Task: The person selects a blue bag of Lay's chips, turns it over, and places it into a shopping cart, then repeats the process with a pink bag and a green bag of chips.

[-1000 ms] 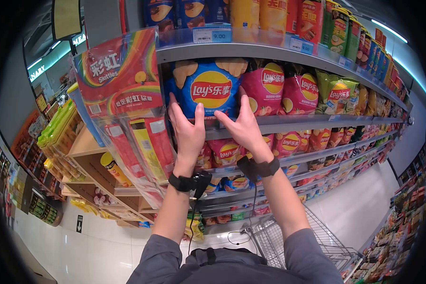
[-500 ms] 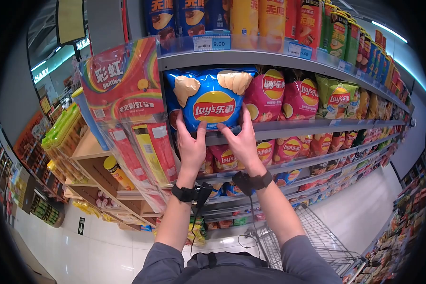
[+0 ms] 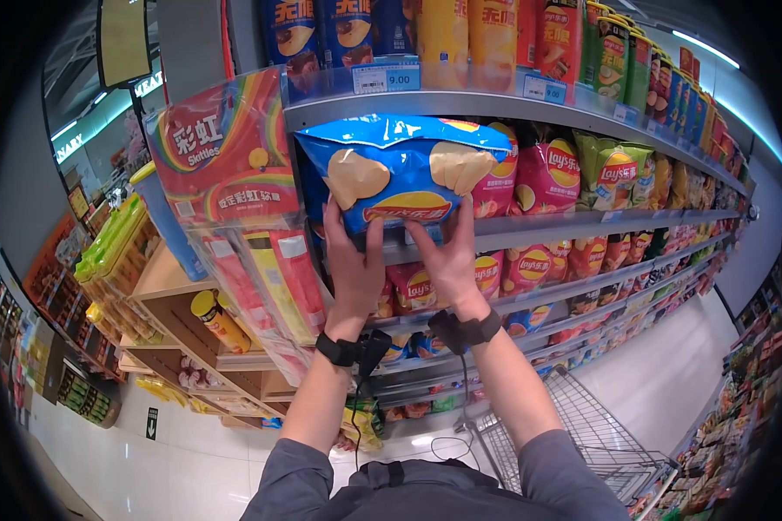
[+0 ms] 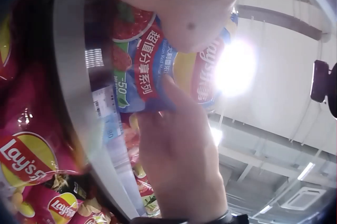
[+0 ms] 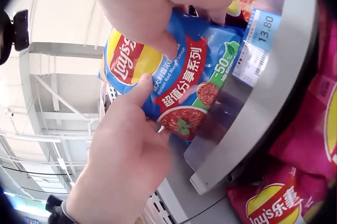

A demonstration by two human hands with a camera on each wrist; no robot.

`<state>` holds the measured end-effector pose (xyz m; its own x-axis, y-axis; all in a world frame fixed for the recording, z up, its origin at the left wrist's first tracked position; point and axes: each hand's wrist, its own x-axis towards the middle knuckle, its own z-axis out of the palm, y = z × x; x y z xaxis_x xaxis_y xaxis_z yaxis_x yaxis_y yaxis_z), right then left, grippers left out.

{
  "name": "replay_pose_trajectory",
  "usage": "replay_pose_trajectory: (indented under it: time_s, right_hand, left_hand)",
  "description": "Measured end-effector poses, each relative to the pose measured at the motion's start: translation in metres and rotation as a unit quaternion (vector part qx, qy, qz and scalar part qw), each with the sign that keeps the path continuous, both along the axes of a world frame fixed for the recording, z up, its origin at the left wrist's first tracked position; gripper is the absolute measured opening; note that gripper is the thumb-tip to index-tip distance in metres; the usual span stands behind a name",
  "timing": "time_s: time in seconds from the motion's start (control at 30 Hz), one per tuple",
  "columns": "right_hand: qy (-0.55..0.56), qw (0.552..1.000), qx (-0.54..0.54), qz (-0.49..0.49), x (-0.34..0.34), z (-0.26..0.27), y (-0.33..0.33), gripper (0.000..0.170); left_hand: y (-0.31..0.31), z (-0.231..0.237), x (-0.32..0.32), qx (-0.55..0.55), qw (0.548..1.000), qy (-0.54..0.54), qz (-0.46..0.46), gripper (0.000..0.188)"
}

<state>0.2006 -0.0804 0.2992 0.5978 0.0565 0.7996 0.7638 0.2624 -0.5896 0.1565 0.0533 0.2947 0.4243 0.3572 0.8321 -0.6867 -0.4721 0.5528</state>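
A blue bag of Lay's potato chips [image 3: 417, 169] is between my two hands at the front of the shelf, its top leaning out toward me. My left hand [image 3: 354, 273] grips its lower left side, thumb on the front. On the lower right side my right hand [image 3: 452, 269] holds it the same way. In the right wrist view the bag's printed front [image 5: 181, 77] shows between both thumbs, close to the shelf's clear edge strip. Fingers behind the bag are mostly hidden.
Pink Lay's bags [image 3: 546, 178] and a green one [image 3: 614, 174] stand to the right on the same shelf [image 3: 530, 227]. Above runs a shelf of chip canisters [image 3: 447, 39]. A Skittles display [image 3: 222, 148] hangs close on the left. Below right is a wire shopping cart [image 3: 582, 417].
Both hands have drawn the blue chip bag forward from its shelf slot and slightly down. Its top has tipped toward me, so the upper seal now shows.
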Motion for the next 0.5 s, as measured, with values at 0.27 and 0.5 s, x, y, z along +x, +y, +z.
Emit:
replay_pose_trajectory:
  time_s: [0.27, 0.5]
  right_hand:
    - [-0.017, 0.998, 0.054, -0.009, -0.034, 0.021, -0.014, 0.058]
    - [-0.082, 0.991, -0.003, -0.109, -0.091, 0.011, -0.069, 0.065]
  left_hand:
    - [-0.008, 0.022, -0.037, 0.122, 0.981, -0.079, 0.127, 0.064]
    - [-0.003, 0.013, -0.097, 0.08, 0.987, 0.067, -0.123, 0.092]
